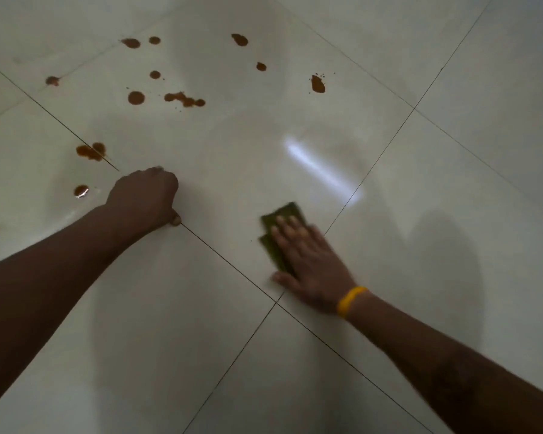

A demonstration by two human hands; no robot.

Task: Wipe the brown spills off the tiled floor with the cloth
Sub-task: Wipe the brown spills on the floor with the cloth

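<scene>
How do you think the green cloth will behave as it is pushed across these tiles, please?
The green cloth lies flat and folded under the right hand, so it is probably soft and floppy. The tiled floor shines with glare, so the cloth should slide easily. Being thin, it may bunch up unless the palm keeps it spread.

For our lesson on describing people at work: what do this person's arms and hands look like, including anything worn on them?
Both forearms are bare, with no sleeves in view and no gloves. The right hand has a plain yellow wristband, a smooth, narrow band sitting snugly at the wrist. The left hand and its wrist carry nothing: no band, watch or ring is visible. The right hand looks slightly blurred in the picture.
</scene>
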